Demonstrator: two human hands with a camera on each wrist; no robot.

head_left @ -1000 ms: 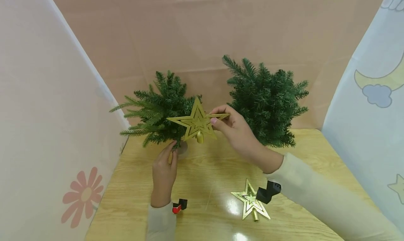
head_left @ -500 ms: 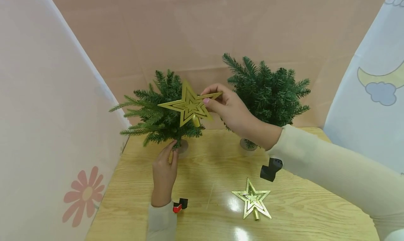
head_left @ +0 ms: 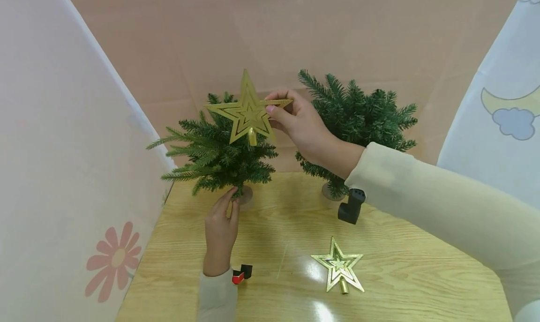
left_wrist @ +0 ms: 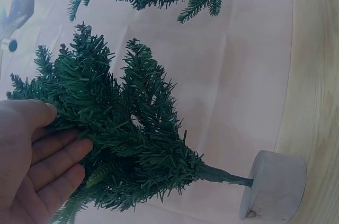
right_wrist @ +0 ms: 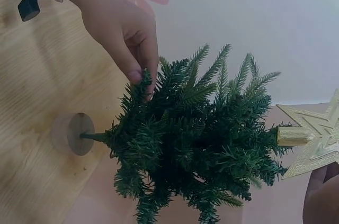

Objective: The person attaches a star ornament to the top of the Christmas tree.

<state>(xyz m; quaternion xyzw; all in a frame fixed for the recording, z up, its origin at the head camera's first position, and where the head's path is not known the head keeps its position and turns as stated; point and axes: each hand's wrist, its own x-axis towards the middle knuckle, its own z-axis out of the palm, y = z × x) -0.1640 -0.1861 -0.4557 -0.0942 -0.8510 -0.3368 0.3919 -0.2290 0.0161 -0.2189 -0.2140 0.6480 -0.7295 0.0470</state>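
Note:
A small artificial Christmas tree (head_left: 223,160) stands upright on a round wooden base (left_wrist: 278,187) at the left. My left hand (head_left: 221,228) pinches a low branch of it between thumb and fingers, as the right wrist view shows. With my right hand (head_left: 305,130) I hold a gold star tree topper (head_left: 249,107) by one point, in front of the tree's upper part. Its short hollow socket (right_wrist: 294,136) is near the treetop in the right wrist view; whether they touch, I cannot tell. A second gold star (head_left: 337,263) lies flat on the table.
Another small Christmas tree (head_left: 363,116) stands at the back right, partly behind my right arm. The wooden table (head_left: 261,237) ends at a pinkish-tan cloth backdrop (head_left: 270,41). Patterned white cloths hang on the left (head_left: 63,148) and right (head_left: 485,144).
My right hand has raised the gold star and brought it slightly left, from in front of the tree's lower part to near its top. My left hand stays on the branch.

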